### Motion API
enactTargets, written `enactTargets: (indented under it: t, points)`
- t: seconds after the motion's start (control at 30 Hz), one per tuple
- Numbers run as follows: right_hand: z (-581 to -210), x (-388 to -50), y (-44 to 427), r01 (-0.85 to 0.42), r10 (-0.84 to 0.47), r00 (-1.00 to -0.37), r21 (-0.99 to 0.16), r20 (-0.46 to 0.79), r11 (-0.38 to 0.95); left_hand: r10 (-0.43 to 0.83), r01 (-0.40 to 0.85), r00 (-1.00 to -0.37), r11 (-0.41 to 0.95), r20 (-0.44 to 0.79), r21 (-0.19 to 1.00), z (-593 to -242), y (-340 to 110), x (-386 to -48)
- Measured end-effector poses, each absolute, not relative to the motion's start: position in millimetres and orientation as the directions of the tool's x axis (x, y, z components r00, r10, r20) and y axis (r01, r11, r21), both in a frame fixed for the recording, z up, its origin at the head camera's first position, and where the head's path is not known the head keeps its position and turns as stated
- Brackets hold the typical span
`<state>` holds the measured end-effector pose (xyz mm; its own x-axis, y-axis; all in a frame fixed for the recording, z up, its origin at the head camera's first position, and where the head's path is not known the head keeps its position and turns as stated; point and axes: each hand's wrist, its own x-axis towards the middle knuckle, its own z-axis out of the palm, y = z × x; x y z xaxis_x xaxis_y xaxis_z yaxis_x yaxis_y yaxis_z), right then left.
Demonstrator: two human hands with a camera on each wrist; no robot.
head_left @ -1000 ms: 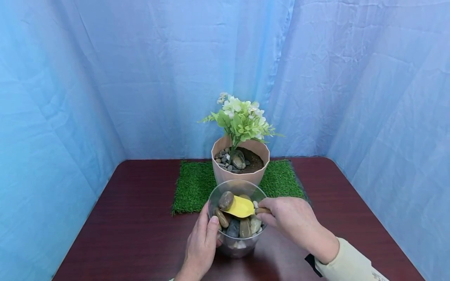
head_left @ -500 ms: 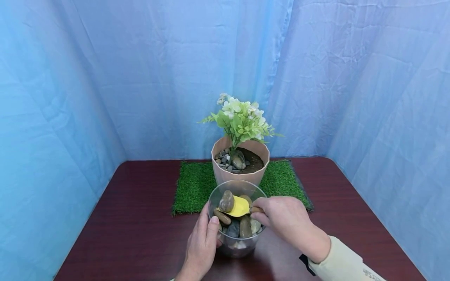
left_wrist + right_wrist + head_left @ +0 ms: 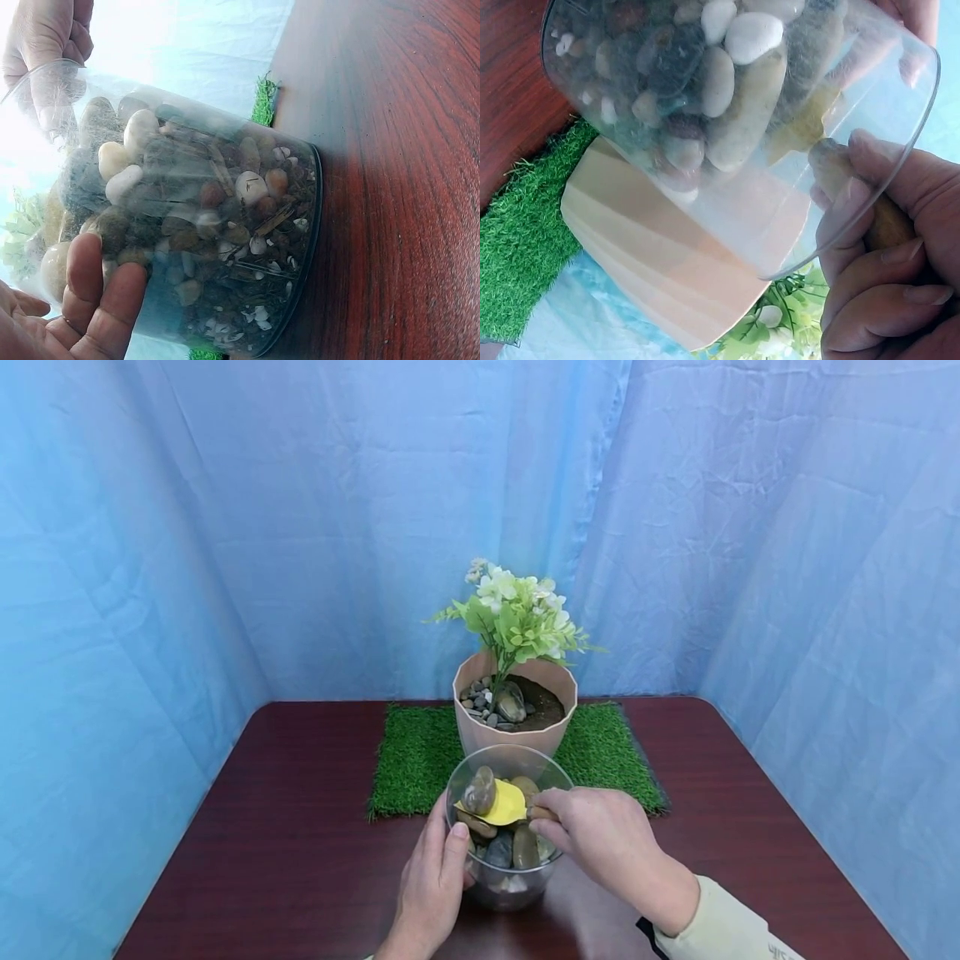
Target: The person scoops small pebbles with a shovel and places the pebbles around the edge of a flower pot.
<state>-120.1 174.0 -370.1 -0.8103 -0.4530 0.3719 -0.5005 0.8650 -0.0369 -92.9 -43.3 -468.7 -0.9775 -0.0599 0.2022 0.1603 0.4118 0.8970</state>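
Observation:
My right hand (image 3: 617, 853) pinches the wooden handle (image 3: 889, 221) of a small yellow shovel (image 3: 507, 804). Its blade is inside a clear container (image 3: 510, 885), over the top layer of stones. A grey-brown stone (image 3: 480, 791) sits at the left end of the blade and hides part of it. My left hand (image 3: 431, 881) holds the container's left side, thumb near the rim. Large stones such as a dark one (image 3: 498, 849) fill the upper part. Through the wall the left wrist view shows smaller pebbles (image 3: 251, 187) and white bits lower down.
Right behind the container, a pink pot (image 3: 517, 742) with a white-flowered plant (image 3: 517, 614), pebbles, a large stone and dark soil stands on a green turf mat (image 3: 416, 760). The dark red table (image 3: 300, 860) lies underneath, with blue curtains (image 3: 360, 527) around it.
My right hand has slid the shovel to the left, deeper into the container. The grey-brown stone has tipped more upright on the blade. My left hand has stayed in place.

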Motion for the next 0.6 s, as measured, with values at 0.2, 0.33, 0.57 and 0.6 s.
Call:
enactTargets:
  t: [0.2,0.33,0.57,0.6]
  points:
    - [-371.9,-117.1,175.0,-0.51,-0.444,-0.814,-0.093,0.374,0.855,-0.061,0.164,-0.977,0.409,0.206,0.898,-469.3,-43.5,-93.0]
    - [-373.6,-115.5,177.3,-0.512,-0.436,-0.811,-0.114,0.391,0.851,-0.061,0.161,-0.977,0.404,0.202,0.9,-469.6,-43.5,-92.8]
    - [-374.0,-114.8,180.8,-0.516,-0.43,-0.813,-0.143,0.392,0.845,-0.065,0.155,-0.978,0.4,0.196,0.903,-469.9,-43.8,-93.1]
    - [-373.9,-114.7,181.2,-0.514,-0.428,-0.816,-0.152,0.388,0.844,-0.064,0.155,-0.978,0.401,0.197,0.903,-469.9,-43.9,-93.2]
